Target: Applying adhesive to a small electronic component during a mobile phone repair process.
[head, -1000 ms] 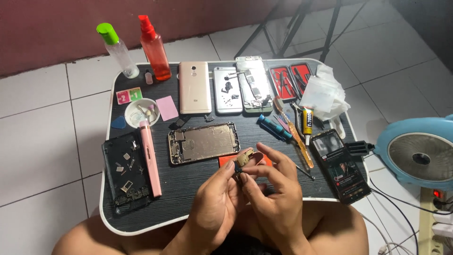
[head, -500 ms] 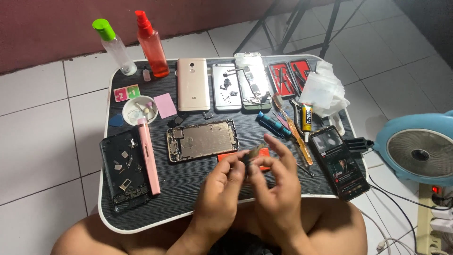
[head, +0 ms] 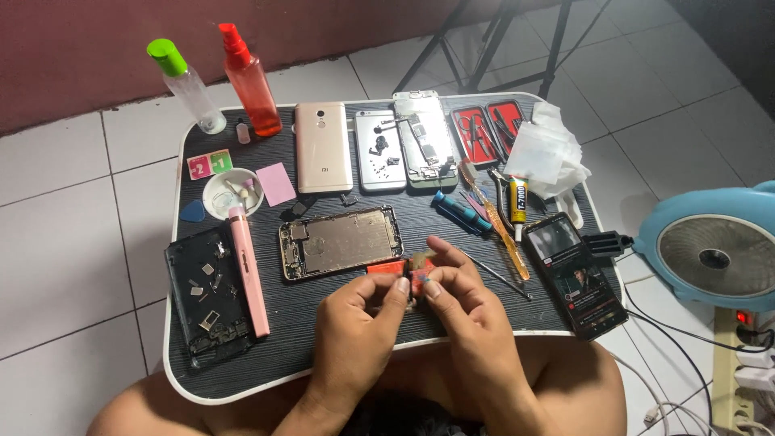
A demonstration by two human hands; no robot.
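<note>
Pinching a small part (head: 416, 282) between their fingertips, the left hand (head: 355, 331) and the right hand (head: 464, 311) meet over the near edge of the table (head: 282, 363), both closed narrowly on it; the part is too small to make out beyond a reddish patch; just beyond it an orange-red piece (head: 386, 266) lies on the table, beside an opened phone frame (head: 341, 241) near the middle; a pink pen-shaped tool (head: 249, 270) and a dark phone shell (head: 206, 299) holding loose bits sit toward the left edge; a lit phone (head: 575, 273) lies at the right edge; a clear bottle with a green cap (head: 186, 85) and a red spray bottle (head: 249, 79) stand at the far left corner.
</note>
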